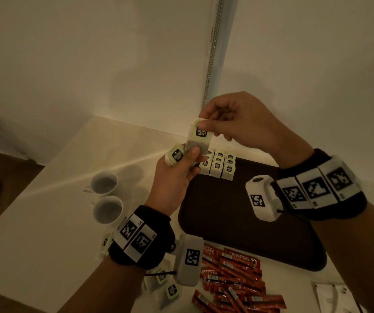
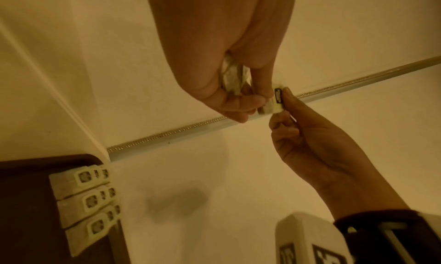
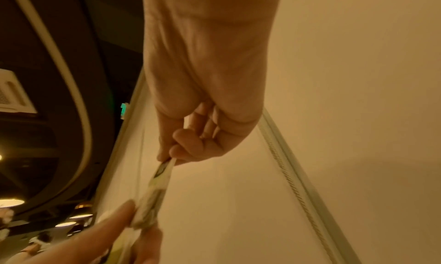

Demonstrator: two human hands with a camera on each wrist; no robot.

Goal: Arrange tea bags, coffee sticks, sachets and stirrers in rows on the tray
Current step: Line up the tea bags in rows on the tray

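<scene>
Above the tray's far left corner, my right hand [image 1: 207,124] pinches the top of a green-labelled tea bag [image 1: 200,135]. My left hand [image 1: 189,158] grips that bag's lower end with its thumb and also holds a second tea bag [image 1: 176,155]. In the left wrist view my left hand [image 2: 241,102] holds crumpled bags [image 2: 232,77] while my right hand [image 2: 281,106] pinches the label [image 2: 278,98]. The right wrist view shows my right hand [image 3: 170,156] pinching the tea bag [image 3: 160,175]. Several tea bags [image 1: 217,164] lie in rows on the dark tray [image 1: 244,227].
Red coffee sticks [image 1: 231,274] lie heaped on the table near the tray's front edge. Loose tea bags [image 1: 169,290] sit under my left wrist. Two white cups [image 1: 103,184] [image 1: 108,210] stand left of the tray. White sachets [image 1: 330,294] lie at the bottom right.
</scene>
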